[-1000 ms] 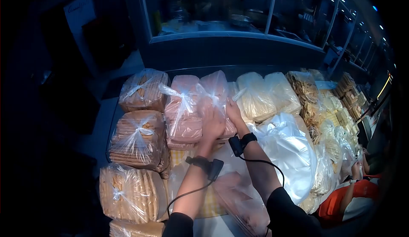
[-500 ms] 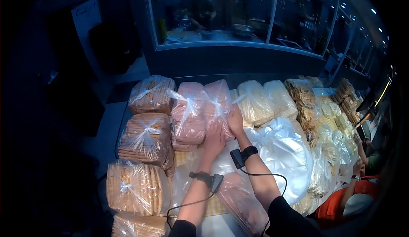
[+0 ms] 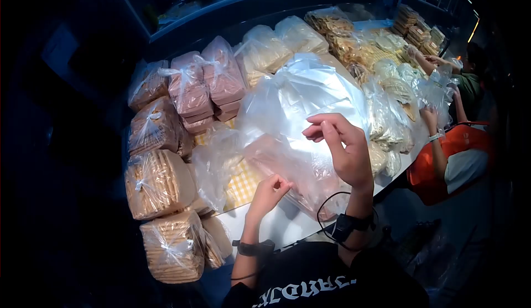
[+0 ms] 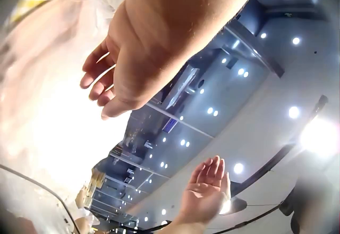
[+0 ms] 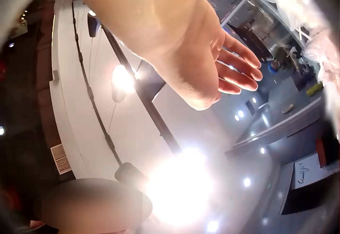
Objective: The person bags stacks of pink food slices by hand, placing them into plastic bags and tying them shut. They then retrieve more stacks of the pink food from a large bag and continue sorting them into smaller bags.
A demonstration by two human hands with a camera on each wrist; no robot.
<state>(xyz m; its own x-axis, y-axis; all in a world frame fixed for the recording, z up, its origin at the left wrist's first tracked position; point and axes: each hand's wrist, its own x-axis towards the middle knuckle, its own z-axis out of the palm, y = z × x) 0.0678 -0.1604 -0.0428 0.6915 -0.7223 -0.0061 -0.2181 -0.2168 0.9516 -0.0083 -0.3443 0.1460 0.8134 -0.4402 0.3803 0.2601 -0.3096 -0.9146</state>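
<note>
In the head view the left hand [image 3: 269,194] hovers beside a clear bag of pink material [image 3: 271,156], fingers loosely bent, with nothing seen in it. Raised over the white plastic bags [image 3: 315,86], the right hand [image 3: 345,150] has its fingers relaxed and bent, also holding nothing. Relaxed, separated fingers show on the left hand [image 4: 133,74] in the left wrist view, where the right hand [image 4: 204,194] appears with its palm showing. The right wrist view shows the right hand [image 5: 212,58] with its fingers extended. Two tied pink bundles [image 3: 188,89] stand beyond the hands.
Tied bundles of tan sheets [image 3: 157,183] line the left side. Cream bundles [image 3: 265,48] sit at the back, and packed goods [image 3: 387,109] spread to the right. A yellow checked cloth [image 3: 243,180] shows near the front. People, one in orange [image 3: 467,147], work at the right edge.
Both hands have left the right pink bundle and come back toward the body, the right one lifted. The head view has tilted down and turned, bringing the shirt into sight.
</note>
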